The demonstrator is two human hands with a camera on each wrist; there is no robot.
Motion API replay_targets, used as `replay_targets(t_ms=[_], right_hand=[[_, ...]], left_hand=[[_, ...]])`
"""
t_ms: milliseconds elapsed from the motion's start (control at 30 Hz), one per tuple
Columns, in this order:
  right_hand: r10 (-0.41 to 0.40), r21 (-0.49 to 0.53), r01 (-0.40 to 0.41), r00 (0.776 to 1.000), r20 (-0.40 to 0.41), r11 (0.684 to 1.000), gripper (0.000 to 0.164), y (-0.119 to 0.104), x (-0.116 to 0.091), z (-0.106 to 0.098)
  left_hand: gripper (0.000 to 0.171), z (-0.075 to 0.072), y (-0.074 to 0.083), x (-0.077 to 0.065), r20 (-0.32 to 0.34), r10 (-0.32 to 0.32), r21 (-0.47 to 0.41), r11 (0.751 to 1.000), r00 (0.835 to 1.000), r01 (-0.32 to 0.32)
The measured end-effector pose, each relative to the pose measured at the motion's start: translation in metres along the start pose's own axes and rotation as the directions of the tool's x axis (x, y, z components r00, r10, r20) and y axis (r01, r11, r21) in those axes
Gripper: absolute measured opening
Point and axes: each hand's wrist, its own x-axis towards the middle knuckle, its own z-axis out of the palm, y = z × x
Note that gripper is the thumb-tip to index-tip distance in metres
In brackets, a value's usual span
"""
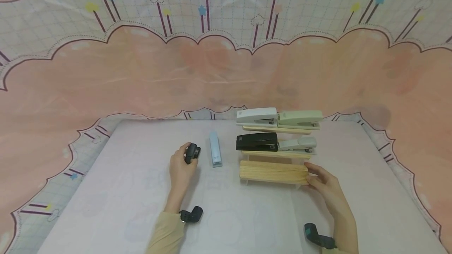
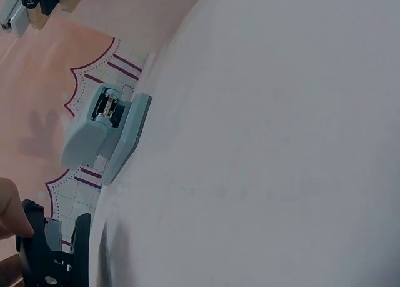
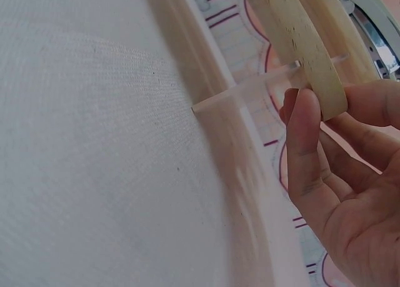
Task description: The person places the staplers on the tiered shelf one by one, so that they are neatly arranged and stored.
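Observation:
My left hand [image 1: 181, 170] grips a black stapler [image 1: 191, 154] by its sides, seen end-on; in the left wrist view that stapler [image 2: 39, 252] shows at the lower left, partly cut off by the frame. Just right of it a light blue stapler [image 1: 215, 149] lies lengthwise on the table. My right hand [image 1: 327, 191] pinches the right end of the lowest wooden board [image 1: 272, 171] of a tiered rack, thumb at the front edge. That board [image 3: 294, 34] bears nothing. The right wrist view shows a clear support under it.
On the middle tier lie another black stapler [image 1: 256, 142] and a pale grey-green stapler [image 1: 298, 144]. The top tier carries a white stapler [image 1: 256, 117] and a light green stapler [image 1: 300, 118]. A white cover [image 1: 116, 207] spreads over the table; a patterned peach cloth [image 1: 176, 73] hangs behind.

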Motion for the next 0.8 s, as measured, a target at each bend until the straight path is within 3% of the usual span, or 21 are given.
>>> replay_targets(t_ms=[167,433,800], right_hand=[[-0.01,0.0,0.01,1.0,-0.003,1.0,0.046,0.001,0.0,0.0],[-0.008,-0.005,0.008,1.0,-0.007,1.0,0.046,0.001,0.0,-0.001],[-0.001,-0.003,0.001,1.0,-0.005,1.0,0.045,-0.001,0.0,0.0]], left_hand=[[0.056,-0.007,0.003,-0.005,0.011,0.028,0.009,1.0,1.0,-0.028],[0.056,-0.014,0.013,-0.016,0.034,0.124,0.047,0.991,0.992,-0.126],[0.056,-0.02,0.031,-0.03,0.085,0.249,0.044,0.966,0.965,-0.253]])
